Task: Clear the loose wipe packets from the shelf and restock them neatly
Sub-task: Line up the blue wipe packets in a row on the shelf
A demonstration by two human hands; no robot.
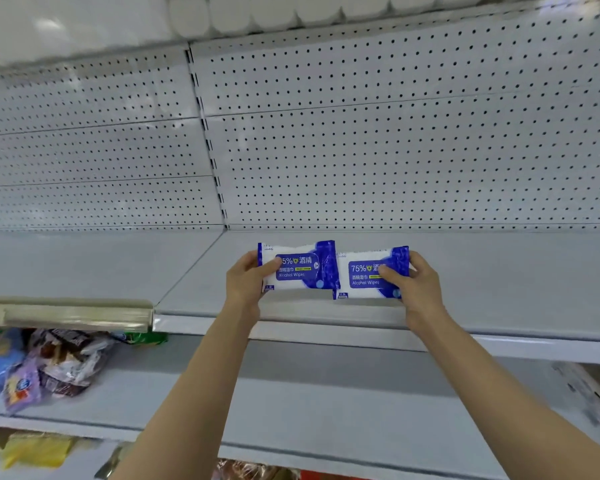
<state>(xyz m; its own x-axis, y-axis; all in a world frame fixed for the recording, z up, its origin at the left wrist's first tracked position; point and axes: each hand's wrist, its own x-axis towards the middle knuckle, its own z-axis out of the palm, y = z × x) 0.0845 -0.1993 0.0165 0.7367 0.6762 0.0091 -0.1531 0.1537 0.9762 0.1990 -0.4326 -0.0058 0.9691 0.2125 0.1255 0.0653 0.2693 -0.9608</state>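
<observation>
Above the snack bags (49, 365), two wipe packets (300, 266) (side by side) in both hands (246, 282).

This is looking like a shop aisle: white metal shelving (499, 271) with a perforated pegboard back panel (395, 133) is running across the view in tiers. Packaged snacks (49, 368) are lying on a lower shelf at left, and rolls of white paper goods (291, 12) are sitting along the top.
</observation>
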